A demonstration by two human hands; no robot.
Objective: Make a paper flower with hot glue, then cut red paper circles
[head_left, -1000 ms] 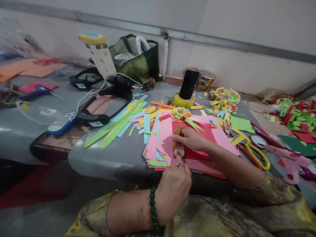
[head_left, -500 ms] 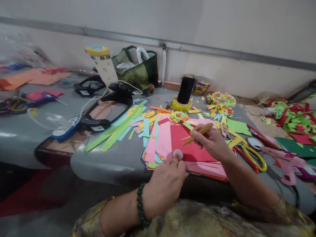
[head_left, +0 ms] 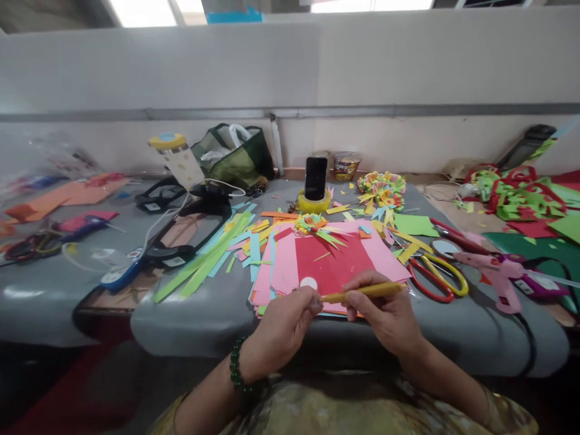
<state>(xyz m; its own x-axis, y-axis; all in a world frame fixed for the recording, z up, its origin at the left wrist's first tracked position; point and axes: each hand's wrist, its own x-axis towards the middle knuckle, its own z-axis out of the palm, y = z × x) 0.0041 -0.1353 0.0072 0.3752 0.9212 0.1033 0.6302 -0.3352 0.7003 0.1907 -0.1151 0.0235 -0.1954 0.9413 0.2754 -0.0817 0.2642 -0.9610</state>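
Two hands met over the near edge of the grey table (head_left: 212, 314): the right hand (head_left: 389, 317) was closed around a yellow pen (head_left: 362, 292) held level, while the left hand (head_left: 283, 326) pinched at its tip, perhaps on the cap, though that was hard to tell. Beyond them a red sheet (head_left: 333, 266) topped a stack of pink paper (head_left: 285, 266) with a small white disc (head_left: 309, 283) on it. Judging by the cut strips (head_left: 203, 260), finished paper flowers (head_left: 382, 184) and idle scissors (head_left: 437, 278), much cutting looked done; the red sheet seemed unmarked.
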